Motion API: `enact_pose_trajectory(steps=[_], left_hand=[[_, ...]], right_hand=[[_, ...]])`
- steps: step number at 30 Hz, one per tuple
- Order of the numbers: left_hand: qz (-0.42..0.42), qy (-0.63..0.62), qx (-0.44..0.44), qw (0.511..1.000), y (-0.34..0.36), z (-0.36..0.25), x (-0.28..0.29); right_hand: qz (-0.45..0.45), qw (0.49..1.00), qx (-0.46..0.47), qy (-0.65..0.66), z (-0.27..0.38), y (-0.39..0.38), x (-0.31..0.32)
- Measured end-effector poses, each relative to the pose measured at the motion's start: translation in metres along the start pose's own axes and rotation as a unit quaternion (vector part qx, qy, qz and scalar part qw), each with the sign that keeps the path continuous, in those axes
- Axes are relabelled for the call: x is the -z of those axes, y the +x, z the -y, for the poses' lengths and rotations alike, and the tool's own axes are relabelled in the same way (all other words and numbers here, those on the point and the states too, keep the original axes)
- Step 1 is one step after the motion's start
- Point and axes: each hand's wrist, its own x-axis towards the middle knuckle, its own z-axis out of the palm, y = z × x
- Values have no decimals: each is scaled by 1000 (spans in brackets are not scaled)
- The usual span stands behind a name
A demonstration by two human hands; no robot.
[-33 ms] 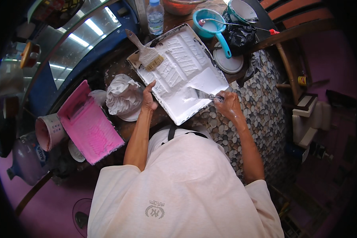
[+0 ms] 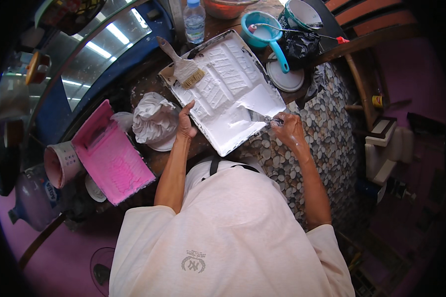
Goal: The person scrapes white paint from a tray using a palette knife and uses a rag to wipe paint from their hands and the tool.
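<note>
A paint tray (image 2: 223, 96) full of white paint lies tilted on the wooden bench ahead of me. My left hand (image 2: 186, 123) is closed on its left edge, the thumb up along the side and the other fingers partly hidden. In my right hand (image 2: 288, 128), closed round the handle, is a putty knife (image 2: 259, 117). Its blade rests in the wet paint near the tray's right corner. White paint smears my right fingers. A wide paintbrush (image 2: 187, 73), its bristles yellowish, lies across the tray's far left rim.
Left of the tray sit a crumpled white cloth (image 2: 152, 121) and a pink-coated tray (image 2: 116, 158). Beyond stand a water bottle (image 2: 194, 22), a turquoise dipper (image 2: 259, 34) with a roller frame (image 2: 302, 31) across it, and a paint bucket (image 2: 302, 16). A round lid (image 2: 286, 76) lies at the right.
My right hand has shifted slightly to the right, drawing the putty knife's blade through the paint toward the tray's right edge. My left hand and the tray have stayed put.
</note>
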Motion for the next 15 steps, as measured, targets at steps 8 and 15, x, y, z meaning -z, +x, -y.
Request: enact_pose_trajectory(steps=[8, 15], left_hand=[[-7, -5, 2, 1000, -1, 1, 2], [-15, 2, 2, 1000, -3, -1, -2]], right_hand=[[-58, 992, 60, -96, 3, -4, 14], [24, 978, 84, -188, 23, -17, -6]])
